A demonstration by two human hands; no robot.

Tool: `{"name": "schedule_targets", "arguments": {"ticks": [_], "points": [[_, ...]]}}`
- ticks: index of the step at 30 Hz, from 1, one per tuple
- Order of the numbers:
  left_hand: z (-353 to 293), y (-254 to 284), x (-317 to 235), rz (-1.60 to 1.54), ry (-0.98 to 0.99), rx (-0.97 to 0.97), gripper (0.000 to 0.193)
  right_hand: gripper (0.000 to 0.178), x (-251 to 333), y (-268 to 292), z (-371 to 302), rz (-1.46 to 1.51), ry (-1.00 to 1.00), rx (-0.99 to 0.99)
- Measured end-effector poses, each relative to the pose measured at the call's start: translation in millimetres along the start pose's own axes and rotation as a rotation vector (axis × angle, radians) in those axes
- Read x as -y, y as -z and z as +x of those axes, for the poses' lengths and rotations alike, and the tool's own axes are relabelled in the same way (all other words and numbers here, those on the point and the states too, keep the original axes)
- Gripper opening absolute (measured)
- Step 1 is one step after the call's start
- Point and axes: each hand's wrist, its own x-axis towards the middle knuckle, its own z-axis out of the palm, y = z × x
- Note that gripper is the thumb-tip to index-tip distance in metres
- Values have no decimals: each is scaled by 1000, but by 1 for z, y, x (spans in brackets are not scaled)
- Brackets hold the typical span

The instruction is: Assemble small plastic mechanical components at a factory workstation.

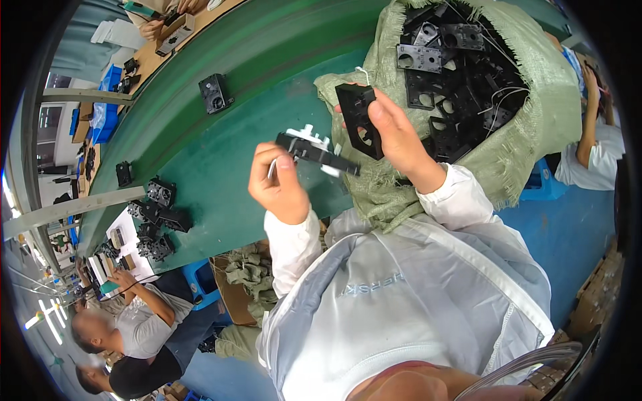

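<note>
Between thumb and fingers, my left hand [279, 187] grips a black plastic mechanism [314, 152] with white parts standing up from it. My right hand [400, 134] is closed on a black rectangular plastic housing [360, 120] that has a round opening and is held upright and tilted. The two pieces are apart, a short gap between them, above the green bench. Just beyond my right hand stands an open woven sack [545, 113], its rim rolled out, full of similar black plastic housings [461, 80].
A finished-looking black unit [215, 93] lies on the green conveyor [281, 40]. Several black mechanisms [157, 220] are piled at the left of the bench [221, 194]. Co-workers [144, 314] sit at the left; another person's hands work at the top. A blue stool [540, 184] stands right.
</note>
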Motion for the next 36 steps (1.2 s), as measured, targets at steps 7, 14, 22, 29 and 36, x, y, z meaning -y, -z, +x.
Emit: {"name": "schedule_targets", "arguments": {"ticks": [7, 14, 22, 29, 36], "points": [[-1, -34, 12, -27, 11, -118, 19, 53, -5, -9, -8, -90, 51, 58], [1, -37, 15, -29, 44, -92, 21, 52, -7, -13, -9, -213, 45, 66], [0, -40, 17, 0, 47, -89, 21, 49, -12, -17, -10, -225, 114, 62], [1, -39, 18, -23, 27, -120, 20, 49, -5, -18, -10, -174, 56, 79], [0, -39, 18, -5, 24, -112, 20, 46, -10, -20, -9, -190, 76, 52]]}}
